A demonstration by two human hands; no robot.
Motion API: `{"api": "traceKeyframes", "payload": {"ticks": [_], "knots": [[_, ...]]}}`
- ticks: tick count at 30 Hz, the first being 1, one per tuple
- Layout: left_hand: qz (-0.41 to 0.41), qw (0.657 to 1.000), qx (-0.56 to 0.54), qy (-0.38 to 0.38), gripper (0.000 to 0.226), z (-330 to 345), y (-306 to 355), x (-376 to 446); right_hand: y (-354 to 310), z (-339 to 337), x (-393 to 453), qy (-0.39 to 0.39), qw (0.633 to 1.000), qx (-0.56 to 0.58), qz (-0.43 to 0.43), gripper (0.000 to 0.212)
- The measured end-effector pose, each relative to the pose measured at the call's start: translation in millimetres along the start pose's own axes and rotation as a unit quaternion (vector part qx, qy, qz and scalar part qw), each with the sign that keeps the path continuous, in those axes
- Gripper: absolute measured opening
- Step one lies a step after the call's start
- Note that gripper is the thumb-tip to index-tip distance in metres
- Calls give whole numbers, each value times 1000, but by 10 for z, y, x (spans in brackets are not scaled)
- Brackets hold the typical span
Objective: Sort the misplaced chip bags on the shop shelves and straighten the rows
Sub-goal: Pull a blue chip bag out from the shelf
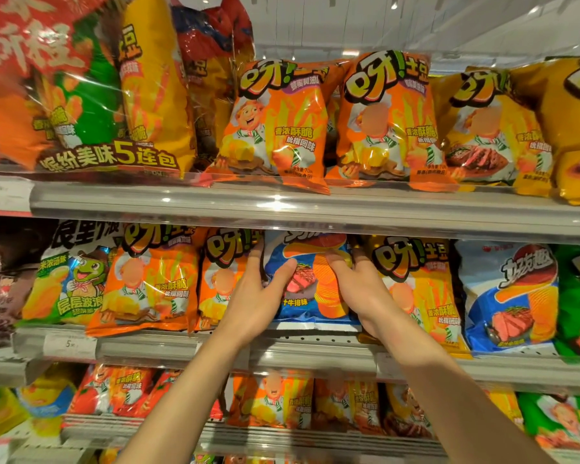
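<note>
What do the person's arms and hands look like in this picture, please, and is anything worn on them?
Both forearms are bare as far as the frame shows: no sleeves visible. The left hand and right hand wear no gloves, and no rings, watch or bracelets show on the visible sides. Fingernails appear short and unpainted.

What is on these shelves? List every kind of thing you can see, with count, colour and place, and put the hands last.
Multipack: one, clear wrap with red top, top shelf left.
Orange bags: two in front, top shelf middle.
Yellow bags: two in front, top shelf right.
Green-and-white bag: one, middle shelf left.
Orange bags: two in front, middle shelf, left of the hands.
Blue bag: one, middle shelf centre, between both hands.
Yellow bag: one, right of the hands.
Second blue bag: one, middle shelf right.
Bottom shelf bags: mostly orange, count unclear.
Price tags: two visible, white, shelf edges left.
Left hand: grip on the blue bag's left side.
Right hand: grip on its right side.
</note>
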State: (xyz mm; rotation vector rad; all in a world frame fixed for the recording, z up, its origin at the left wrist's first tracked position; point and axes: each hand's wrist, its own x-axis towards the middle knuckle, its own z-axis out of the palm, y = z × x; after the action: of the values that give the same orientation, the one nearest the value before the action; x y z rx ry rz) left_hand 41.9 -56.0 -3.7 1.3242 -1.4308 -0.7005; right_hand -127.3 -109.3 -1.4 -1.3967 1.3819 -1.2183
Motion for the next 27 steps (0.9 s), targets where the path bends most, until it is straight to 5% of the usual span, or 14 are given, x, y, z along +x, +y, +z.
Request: {"api": "traceKeyframes", "payload": {"ticks": [3,7,11,16,27], "knots": [[17,1000,-21,-1,65,-29,-57,36,-1,10,-37,3,1000,-1,-10,55],[16,999,-44,-3,55,-53,-115,-36,15,24,-130,-14,999,-21,-24,92],[13,997,-74,-6,68,-83,-135,-176,71,28,-295,-22,998,-17,-48,96],[33,994,-108,-6,69,-103,-223,-382,136,-40,-527,-37,997,-27,-69,42],[37,988,-151,-18,68,113,-155,-775,289,-299,-942,2,995,22,-97,21]]}}
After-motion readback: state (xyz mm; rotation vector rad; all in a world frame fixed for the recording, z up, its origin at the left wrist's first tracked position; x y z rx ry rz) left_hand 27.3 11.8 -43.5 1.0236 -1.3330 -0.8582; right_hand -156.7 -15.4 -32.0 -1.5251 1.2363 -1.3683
